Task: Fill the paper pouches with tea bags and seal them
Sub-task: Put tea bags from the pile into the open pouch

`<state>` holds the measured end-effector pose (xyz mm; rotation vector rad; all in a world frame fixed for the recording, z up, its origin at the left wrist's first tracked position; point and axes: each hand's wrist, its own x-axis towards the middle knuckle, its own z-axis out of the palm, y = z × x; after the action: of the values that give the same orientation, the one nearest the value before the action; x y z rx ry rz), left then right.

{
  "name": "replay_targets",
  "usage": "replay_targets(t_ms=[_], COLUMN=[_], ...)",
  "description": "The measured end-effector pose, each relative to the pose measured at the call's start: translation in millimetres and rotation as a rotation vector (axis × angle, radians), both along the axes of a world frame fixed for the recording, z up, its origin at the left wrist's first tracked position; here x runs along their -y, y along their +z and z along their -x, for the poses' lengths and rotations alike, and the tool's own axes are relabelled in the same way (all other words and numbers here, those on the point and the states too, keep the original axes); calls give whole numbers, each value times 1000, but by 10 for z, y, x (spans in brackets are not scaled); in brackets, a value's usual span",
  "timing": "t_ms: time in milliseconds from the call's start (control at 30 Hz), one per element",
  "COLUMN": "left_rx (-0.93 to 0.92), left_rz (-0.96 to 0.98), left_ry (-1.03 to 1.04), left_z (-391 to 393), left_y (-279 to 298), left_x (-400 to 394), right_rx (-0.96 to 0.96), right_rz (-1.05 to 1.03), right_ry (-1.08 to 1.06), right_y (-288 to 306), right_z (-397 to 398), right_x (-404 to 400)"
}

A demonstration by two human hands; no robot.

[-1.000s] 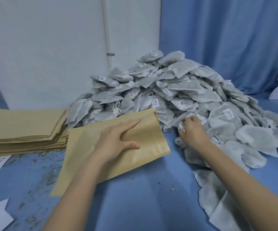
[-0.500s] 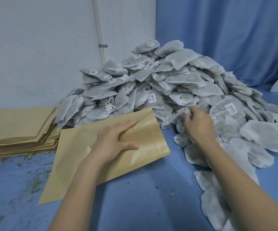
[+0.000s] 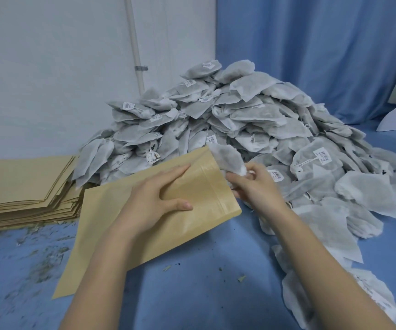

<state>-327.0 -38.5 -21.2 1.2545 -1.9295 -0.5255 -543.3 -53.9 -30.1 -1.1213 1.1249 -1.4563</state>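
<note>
Table (image 3: 192,294) covered in blue cloth, strewn with loose tea crumbs toward the left. Heap of tea bags (image 3: 251,120) occupied the far centre and right, spilling down the near right edge; many carried small barcode tags. Stack of flat kraft paper pouches (image 3: 23,184) lay at the left, just beside the heap.

One paper pouch (image 3: 144,229) lay flat in front of the person, mouth end toward the heap. Left hand (image 3: 154,198) rested on it, fingers straight and spread, pressing it to the table. Right hand (image 3: 256,186) pinched a single tea bag (image 3: 228,158) by one corner, the bag standing at the pouch mouth, touching or just overlapping its edge. Could not tell whether the mouth was open.

Step in hand, as judged: loading a tea bag into this pouch; sealing not yet reached. Next move would call for parting the mouth, probably with the left fingers, then sliding the bag in flat without folding it or snagging its tag.
</note>
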Motion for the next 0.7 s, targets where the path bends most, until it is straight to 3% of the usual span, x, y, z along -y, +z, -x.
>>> replay_targets(t_ms=[100,167,333,467,533,633,700], left_rx=[0,-13,-19,-16,12,64,75], left_rz=[20,24,19,21,28,14,11], left_ry=[-14,-21,-55,-74,-99,-133,-127], left_z=[-2,-11,-6,29,55,100,119], left_y=[1,-1,-3,12,22,1,-16], left_x=[11,21,39,25,15,22,30], right_rx=[-367,-473,-566,-493,-671,-890,-949], right_rz=[37,32,-62,-79,-23,18,54], right_ry=[-70,-64,-44,-60,51,405,404], right_y=[12,36,72,98,110,115,124], right_z=[-56,-56,-22,-29,-20,-4,18], right_x=[-19,-13,-1,-23,-34,-89,-90])
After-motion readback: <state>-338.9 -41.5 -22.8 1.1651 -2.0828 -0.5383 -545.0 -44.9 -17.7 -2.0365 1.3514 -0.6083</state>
